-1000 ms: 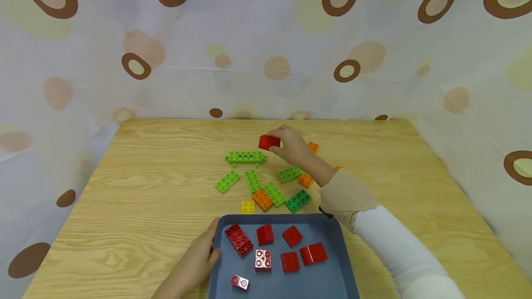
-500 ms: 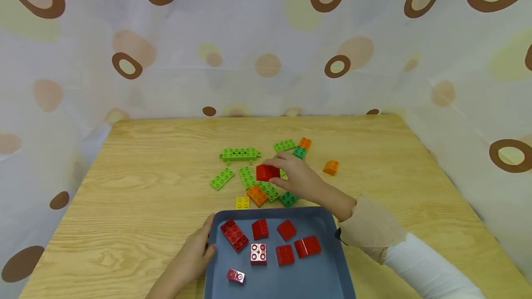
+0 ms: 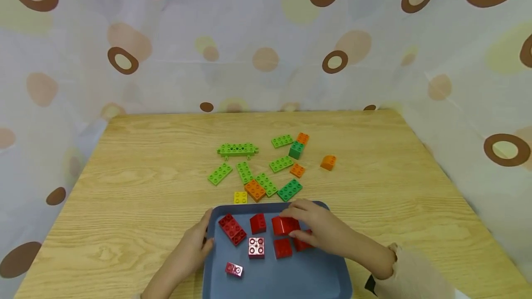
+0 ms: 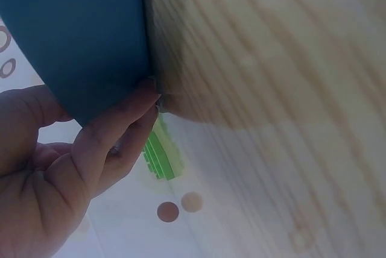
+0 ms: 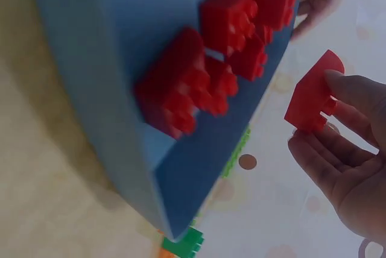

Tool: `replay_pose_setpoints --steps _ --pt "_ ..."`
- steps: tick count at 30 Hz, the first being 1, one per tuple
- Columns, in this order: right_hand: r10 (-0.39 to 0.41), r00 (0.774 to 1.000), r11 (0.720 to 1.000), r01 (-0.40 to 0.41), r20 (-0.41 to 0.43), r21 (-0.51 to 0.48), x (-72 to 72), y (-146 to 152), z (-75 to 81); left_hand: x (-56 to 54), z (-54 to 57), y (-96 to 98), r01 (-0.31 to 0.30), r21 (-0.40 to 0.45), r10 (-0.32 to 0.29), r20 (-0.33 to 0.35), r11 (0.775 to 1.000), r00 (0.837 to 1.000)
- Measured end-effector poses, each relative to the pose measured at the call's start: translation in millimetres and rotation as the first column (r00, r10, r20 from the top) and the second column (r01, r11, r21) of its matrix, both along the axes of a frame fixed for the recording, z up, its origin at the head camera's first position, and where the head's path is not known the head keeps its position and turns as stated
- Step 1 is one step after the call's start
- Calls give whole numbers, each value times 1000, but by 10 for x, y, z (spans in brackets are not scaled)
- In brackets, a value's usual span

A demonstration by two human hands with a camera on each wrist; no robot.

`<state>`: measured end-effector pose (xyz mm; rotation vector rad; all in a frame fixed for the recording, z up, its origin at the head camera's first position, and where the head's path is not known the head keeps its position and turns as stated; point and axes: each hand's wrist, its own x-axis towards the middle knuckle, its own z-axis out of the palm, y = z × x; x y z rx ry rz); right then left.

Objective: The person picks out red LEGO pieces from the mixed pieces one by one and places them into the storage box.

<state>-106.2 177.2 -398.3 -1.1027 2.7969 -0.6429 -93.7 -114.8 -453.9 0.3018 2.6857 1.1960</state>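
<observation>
My left hand (image 3: 186,249) grips the left wall of a blue-grey tray (image 3: 299,278); in the left wrist view its fingers and thumb pinch the tray's wall (image 4: 90,41). Over the tray's far right part, my right hand (image 3: 326,230) holds a red toy brick with a sloped face (image 3: 282,226). That brick (image 5: 313,92) is pinched between thumb and fingers in the right wrist view, above the tray. Several other red bricks lie inside, among them a long studded one (image 3: 232,230), a square one (image 3: 256,248) and a small one (image 3: 234,270). My right hand partly hides one brick (image 3: 302,242).
Beyond the tray, loose bricks lie on the wooden table (image 3: 145,174): light green plates (image 3: 220,174), a green wagon-like base (image 3: 238,150), dark green bricks (image 3: 289,190), orange bricks (image 3: 255,190) and a yellow one (image 3: 240,197). A patterned curtain (image 3: 187,50) hangs behind the table.
My right hand has carried the red brick from above the far green bricks back toward me and over the tray. My left hand keeps its grip on the tray.
</observation>
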Motion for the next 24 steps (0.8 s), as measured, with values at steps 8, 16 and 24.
replay_pose_setpoints --steps 8,16,24 --pt "98 987 995 -98 129 -10 346 152 -300 -38 -6 -6 0 -18 1 32 1000 999" --pt "116 970 993 -115 213 -15 423 154 -497 -140 -7 -34 7 -17 -6 58 1000 998" --pt "76 975 997 -73 207 -26 425 156 -635 -189 -41 -56 3 9 -3 73 1000 997"
